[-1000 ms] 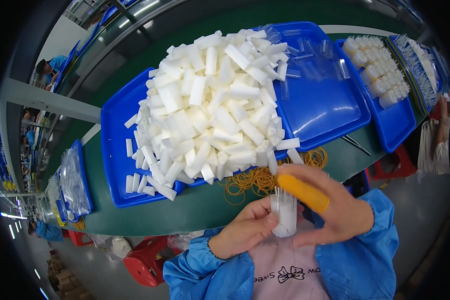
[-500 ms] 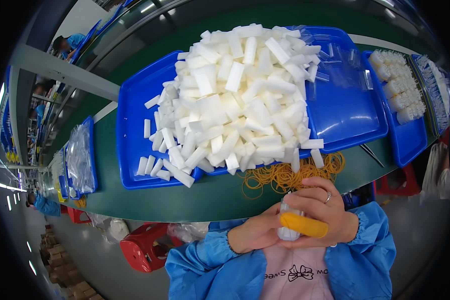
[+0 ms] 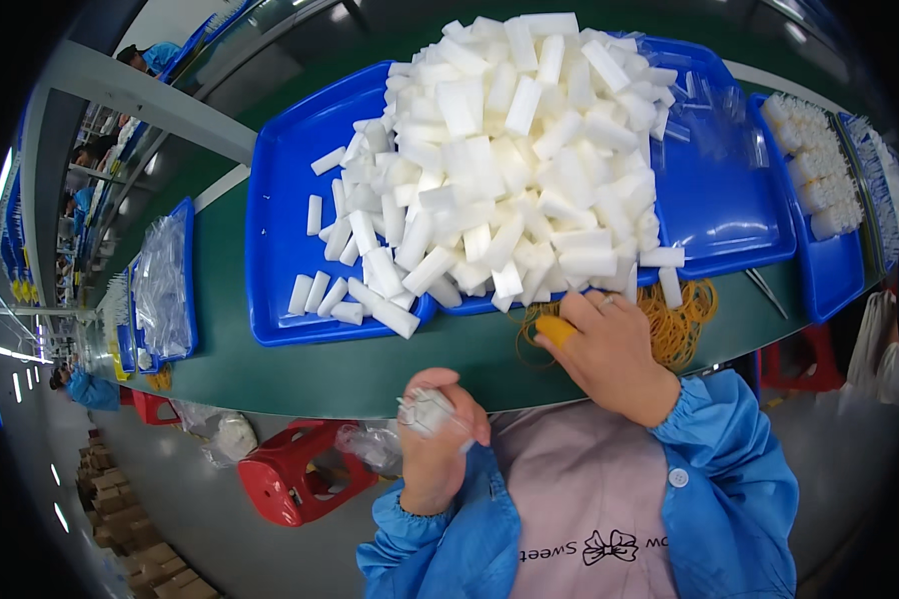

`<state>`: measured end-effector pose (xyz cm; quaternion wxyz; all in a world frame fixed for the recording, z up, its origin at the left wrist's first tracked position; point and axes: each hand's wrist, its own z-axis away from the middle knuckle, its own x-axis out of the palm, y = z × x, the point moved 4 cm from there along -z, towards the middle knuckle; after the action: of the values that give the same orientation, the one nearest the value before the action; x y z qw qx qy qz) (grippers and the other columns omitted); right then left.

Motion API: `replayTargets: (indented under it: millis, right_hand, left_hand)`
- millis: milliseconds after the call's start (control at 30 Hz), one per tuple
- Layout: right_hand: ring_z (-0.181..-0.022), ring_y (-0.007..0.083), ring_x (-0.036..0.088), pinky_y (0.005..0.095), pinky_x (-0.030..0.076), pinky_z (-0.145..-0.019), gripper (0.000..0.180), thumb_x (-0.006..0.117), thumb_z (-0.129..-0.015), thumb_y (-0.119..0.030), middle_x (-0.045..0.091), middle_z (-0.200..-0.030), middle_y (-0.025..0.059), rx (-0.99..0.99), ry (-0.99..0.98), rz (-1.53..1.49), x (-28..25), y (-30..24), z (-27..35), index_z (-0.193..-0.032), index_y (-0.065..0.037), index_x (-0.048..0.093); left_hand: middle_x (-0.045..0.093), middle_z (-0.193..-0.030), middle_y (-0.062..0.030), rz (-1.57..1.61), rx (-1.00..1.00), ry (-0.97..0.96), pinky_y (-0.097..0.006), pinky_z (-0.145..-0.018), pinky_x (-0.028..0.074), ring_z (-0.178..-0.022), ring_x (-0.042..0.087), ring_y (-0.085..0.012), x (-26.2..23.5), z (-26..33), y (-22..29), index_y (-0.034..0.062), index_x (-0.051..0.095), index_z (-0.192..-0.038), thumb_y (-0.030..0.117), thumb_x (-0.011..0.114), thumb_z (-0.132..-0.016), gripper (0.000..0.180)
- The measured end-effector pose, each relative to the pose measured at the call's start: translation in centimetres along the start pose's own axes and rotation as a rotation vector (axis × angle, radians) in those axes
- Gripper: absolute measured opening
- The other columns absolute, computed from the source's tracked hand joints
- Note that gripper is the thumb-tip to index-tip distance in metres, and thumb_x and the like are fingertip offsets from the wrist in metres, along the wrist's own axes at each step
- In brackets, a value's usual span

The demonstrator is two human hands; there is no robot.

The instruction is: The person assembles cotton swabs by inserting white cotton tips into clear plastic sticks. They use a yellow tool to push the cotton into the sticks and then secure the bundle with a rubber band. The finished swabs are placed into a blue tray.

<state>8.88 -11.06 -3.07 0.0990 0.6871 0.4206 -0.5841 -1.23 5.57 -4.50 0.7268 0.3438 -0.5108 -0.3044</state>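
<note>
My left hand (image 3: 435, 429) is raised in front of the table edge, its fingers closed around a small clear-and-white bundle (image 3: 428, 411); what the bundle consists of is blurred. My right hand (image 3: 614, 349) reaches forward to the near side of the foam pile, over a heap of orange rubber bands (image 3: 684, 319). A yellow finger cot (image 3: 555, 330) covers one of its digits. Its fingers are bent and close together, and what lies between their tips cannot be made out. White foam blocks (image 3: 509, 170) are piled high just beyond this hand.
Blue trays (image 3: 305, 130) under the foam cover much of the green table (image 3: 360, 374). Tweezers (image 3: 766, 293) lie right of the bands. Another tray (image 3: 831, 275) with bundled white parts is far right; one with clear bags (image 3: 165, 290) is left. A red stool (image 3: 290, 479) stands below.
My hands have come apart. The left moved left with the clear-and-white bundle; the right let go of it and moved forward to the rubber bands. The view has shifted slightly.
</note>
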Motion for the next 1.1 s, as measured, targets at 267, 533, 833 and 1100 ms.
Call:
replayTargets:
  millis: [267, 533, 833, 1100]
  right_hand:
    - [-0.078, 0.0216, 0.052, 0.0344, 0.037, -0.065, 0.012, 0.065, -0.071, -0.017, 0.050, -0.084, 0.0065, 0.046, 0.031, 0.036, 1.0, -1.0, 0.0, -0.074, -0.006, 0.064]
    - [-0.076, 0.0230, 0.055, 0.0365, 0.041, -0.069, 0.018, 0.066, -0.077, -0.018, 0.056, -0.092, 0.0068, 0.003, 0.038, -0.264, -2.2, -3.1, -0.6, -0.086, -0.003, 0.062]
    - [-0.075, 0.0200, 0.053, 0.0322, 0.042, -0.058, 0.017, 0.065, -0.069, -0.018, 0.056, -0.085, 0.0060, 0.020, -0.378, -0.791, -3.5, -3.2, 0.4, -0.078, -0.004, 0.059]
    - [-0.073, 0.0201, 0.051, 0.0348, 0.042, -0.062, 0.026, 0.069, -0.063, -0.023, 0.054, -0.091, 0.0046, -0.474, -0.148, -0.094, -9.7, -4.1, 3.6, -0.084, -0.008, 0.066]
  left_hand:
    - [0.053, -0.075, -0.0053, -0.252, -0.001, 0.013, -0.025, -0.060, 0.047, -0.067, 0.055, -0.0156, -1.5, 0.1, -0.1, 0.0022, 0.039, -0.129, 0.008, 0.074, -0.070, 0.069]
    - [0.056, -0.081, -0.0001, -0.279, -0.248, -0.322, -0.020, -0.065, 0.044, -0.073, 0.052, -0.0049, 2.3, -0.9, -2.7, 0.0046, 0.048, -0.123, 0.007, 0.080, -0.069, 0.062]
    - [0.063, -0.090, -0.0053, -1.026, 0.076, -0.496, -0.028, -0.070, 0.049, -0.079, 0.062, -0.0161, 4.3, -1.2, -3.8, 0.0073, 0.058, -0.099, 0.017, 0.078, -0.067, 0.040]
    - [0.054, -0.078, -0.0059, 0.063, -0.246, -0.590, -0.030, -0.063, 0.043, -0.072, 0.053, -0.0169, 4.6, -1.0, -0.4, 0.0085, 0.050, -0.091, 0.009, 0.081, -0.066, 0.041]
